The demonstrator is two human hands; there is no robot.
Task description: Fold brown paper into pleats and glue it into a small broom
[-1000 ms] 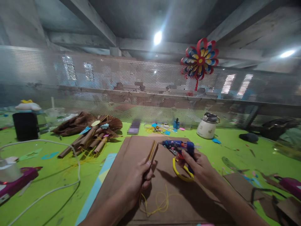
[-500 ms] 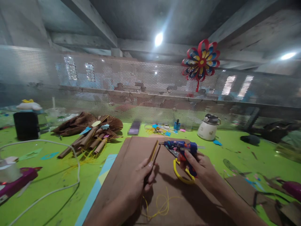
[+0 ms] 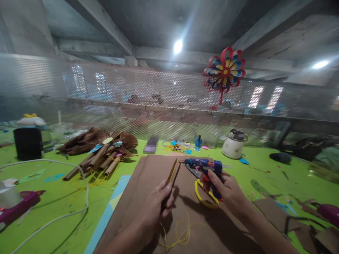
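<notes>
My left hand (image 3: 161, 197) is closed round a narrow folded brown paper piece (image 3: 172, 173) with a yellow string along it. The piece points up and away, its two sides slightly apart at the far end. My right hand (image 3: 228, 187) grips a dark blue glue gun (image 3: 197, 163) by its handle. The nozzle points left, close to the tip of the paper piece; whether they touch I cannot tell. Under the gun, scissors with yellow handles (image 3: 198, 194) lie on a brown cardboard sheet (image 3: 148, 176). Loose yellow string (image 3: 184, 241) curls near my left wrist.
Rolled brown paper tubes (image 3: 92, 160) with tags lie at left, near a white cable (image 3: 86, 183) and a magenta power strip (image 3: 23, 204). A white bottle (image 3: 232, 146) stands at back right. Cardboard scraps (image 3: 272, 210) lie at right, and a perforated metal screen (image 3: 169, 123) stands behind.
Both hands, the glue gun and the paper piece keep almost the same positions. The whole view has shifted very slightly.
</notes>
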